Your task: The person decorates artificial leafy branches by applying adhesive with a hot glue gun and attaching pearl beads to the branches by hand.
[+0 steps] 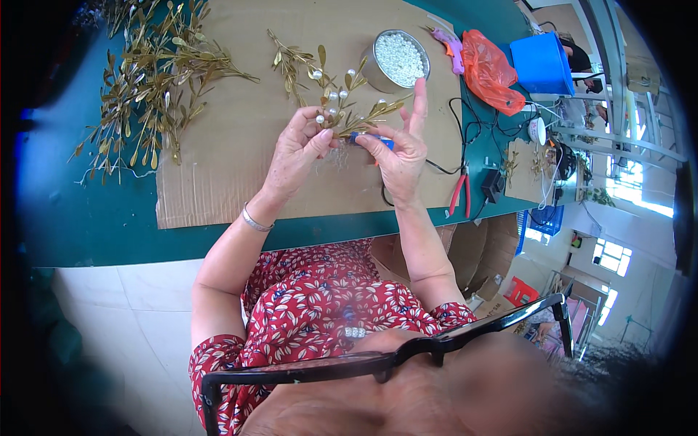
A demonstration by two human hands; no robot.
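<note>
Above the cardboard, my left hand [297, 149] has its thumb and fingertips closed on a gold artificial leaf sprig [354, 123] dotted with white pearl beads [333, 96]. My right hand [404, 156] pinches the same sprig from the other side between thumb and forefinger, another finger stretched upward. Just behind the fingers, a blue tool [375, 140] lies partly hidden; its kind is unclear. Another gold sprig [288, 59] rests on the cardboard beyond my hands. A round metal bowl [371, 73] full of white pearl beads [399, 58] stands beyond my right hand.
Many gold sprigs [156, 87] are heaped at left on the cardboard sheet [218, 178] and green table [94, 236]. At right are a pink-purple glue gun [449, 49], orange plastic bag [488, 69], blue bin [542, 64], red-handled pliers [459, 192], black cords and a black adapter [494, 186].
</note>
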